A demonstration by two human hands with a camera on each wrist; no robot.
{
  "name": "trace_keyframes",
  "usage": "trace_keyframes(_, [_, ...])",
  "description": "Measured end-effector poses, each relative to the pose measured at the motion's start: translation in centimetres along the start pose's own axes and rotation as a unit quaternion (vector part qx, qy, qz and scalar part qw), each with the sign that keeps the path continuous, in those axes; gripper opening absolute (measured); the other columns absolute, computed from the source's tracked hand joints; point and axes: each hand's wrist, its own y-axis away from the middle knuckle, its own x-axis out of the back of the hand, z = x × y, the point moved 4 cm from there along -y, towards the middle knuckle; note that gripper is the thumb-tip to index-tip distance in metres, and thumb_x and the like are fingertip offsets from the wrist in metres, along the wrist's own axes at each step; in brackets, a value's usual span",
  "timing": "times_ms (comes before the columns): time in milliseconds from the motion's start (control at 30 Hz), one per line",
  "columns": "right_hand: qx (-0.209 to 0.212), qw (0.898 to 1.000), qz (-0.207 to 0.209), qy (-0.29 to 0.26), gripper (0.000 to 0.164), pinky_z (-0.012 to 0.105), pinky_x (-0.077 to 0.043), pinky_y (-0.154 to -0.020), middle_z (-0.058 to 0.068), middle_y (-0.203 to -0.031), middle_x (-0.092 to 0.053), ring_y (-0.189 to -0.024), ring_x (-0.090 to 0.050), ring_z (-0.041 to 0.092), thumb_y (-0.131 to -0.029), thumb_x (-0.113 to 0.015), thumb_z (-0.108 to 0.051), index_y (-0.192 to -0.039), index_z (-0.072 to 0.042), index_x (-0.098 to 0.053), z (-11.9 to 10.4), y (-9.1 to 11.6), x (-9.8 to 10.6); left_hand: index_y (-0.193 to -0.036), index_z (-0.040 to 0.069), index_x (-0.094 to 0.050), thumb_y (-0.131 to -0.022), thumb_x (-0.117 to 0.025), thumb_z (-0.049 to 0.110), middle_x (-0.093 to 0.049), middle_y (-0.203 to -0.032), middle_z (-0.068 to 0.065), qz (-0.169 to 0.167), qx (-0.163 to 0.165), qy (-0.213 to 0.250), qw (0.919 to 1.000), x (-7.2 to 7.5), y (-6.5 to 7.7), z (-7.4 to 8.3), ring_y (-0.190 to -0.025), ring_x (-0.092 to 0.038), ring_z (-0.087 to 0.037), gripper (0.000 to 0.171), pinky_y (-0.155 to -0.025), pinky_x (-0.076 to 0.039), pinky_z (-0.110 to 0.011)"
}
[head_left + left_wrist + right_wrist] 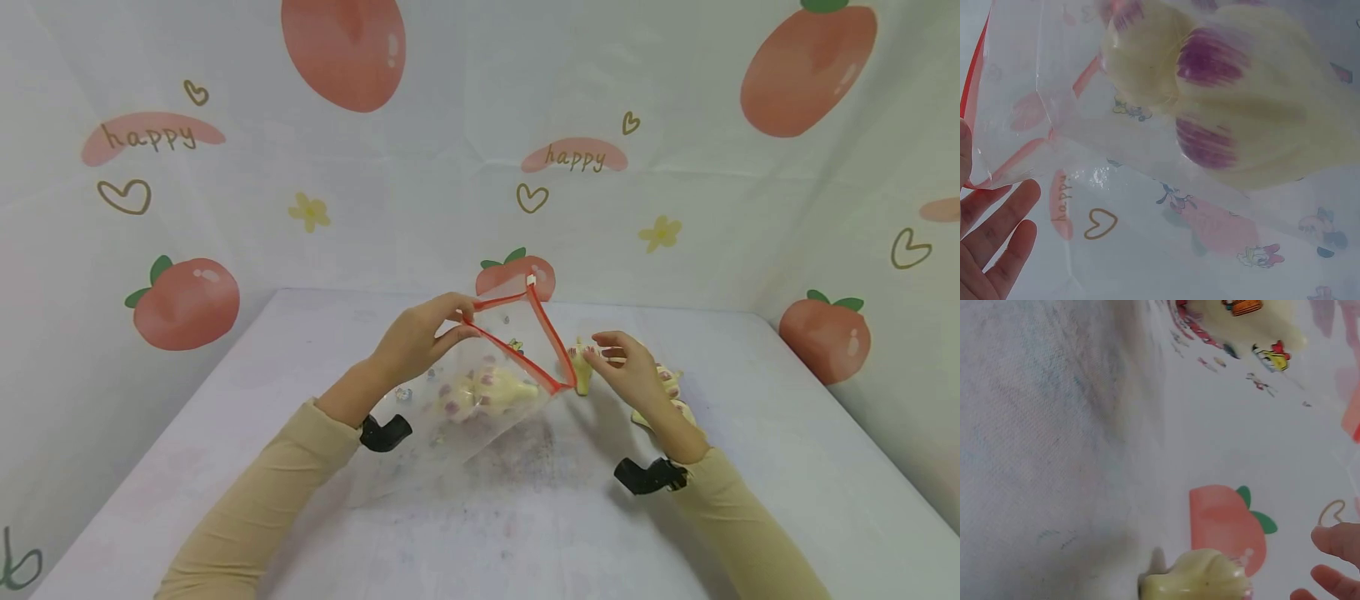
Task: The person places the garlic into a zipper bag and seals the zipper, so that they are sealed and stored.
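Observation:
My left hand pinches the red-edged mouth of a clear zip bag between thumb and fingers. The bag's mouth gapes toward the right, and small cartoon figures are printed on its film. Inside lie cream garlic bulbs with purple streaks, large behind the film in the left wrist view. My right hand hovers right of the mouth, fingers loosely bent and spread apart. One garlic bulb stands stem-down on the table, its image overlapping the fingertips in the head view; the right wrist view shows the fingers apart from it.
More garlic bulbs lie beyond the right forearm, partly hidden by it. A white cloth covers the table, and a printed backdrop hangs behind. Each wrist carries a black camera mount.

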Motion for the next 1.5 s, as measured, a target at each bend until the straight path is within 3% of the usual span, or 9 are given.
trace_keyframes(433, [-0.068,0.997,-0.033,0.023,0.049,0.052,-0.041,-0.099,0.032,-0.13,-0.047,-0.117,-0.049,0.046,-0.09,-0.06,-0.018,-0.13,0.006,-0.044,1.5,-0.9,-0.9,-0.095,0.005,-0.052,-0.083,-0.069,0.011,-0.066,-0.107,-0.013,0.019,0.005,0.008,0.9998,1.0,-0.4,0.0,-0.09,-0.068,-0.026,0.022,-0.064,-0.05,-0.031])
trace_keyframes(900, [-0.125,0.99,-0.064,-0.006,0.056,0.051,-0.036,-0.105,0.032,-0.14,-0.034,-0.127,-0.039,0.046,-0.092,-0.058,-0.02,-0.136,0.005,-0.035,3.1,-1.3,-2.0,-0.095,0.004,-0.05,-0.082,-0.069,0.011,-0.065,-0.11,-0.015,0.009,0.008,0.025,0.9996,1.1,-0.5,0.3,-0.092,-0.069,-0.029,0.024,-0.064,-0.053,-0.032])
trace_keyframes(1300, [-0.119,0.991,-0.063,0.01,0.054,0.052,-0.039,-0.102,0.035,-0.137,-0.036,-0.124,-0.043,0.048,-0.09,-0.057,-0.014,-0.135,0.007,-0.036,3.4,-1.8,-2.8,-0.098,0.004,-0.05,-0.082,-0.069,0.009,-0.065,-0.096,-0.011,-0.002,0.013,0.028,0.9995,0.7,-0.4,0.3,-0.091,-0.068,-0.028,0.025,-0.061,-0.051,-0.031])
trace_keyframes(1500, [-0.11,0.992,-0.062,0.012,0.052,0.048,-0.044,-0.096,0.036,-0.131,-0.042,-0.117,-0.049,0.046,-0.089,-0.058,-0.012,-0.133,0.009,-0.037,3.6,-1.9,-3.0,-0.098,0.005,-0.05,-0.084,-0.068,0.012,-0.065,-0.1,-0.011,-0.008,0.023,0.025,0.9994,0.5,-0.3,0.2,-0.093,-0.069,-0.027,0.024,-0.058,-0.048,-0.028])
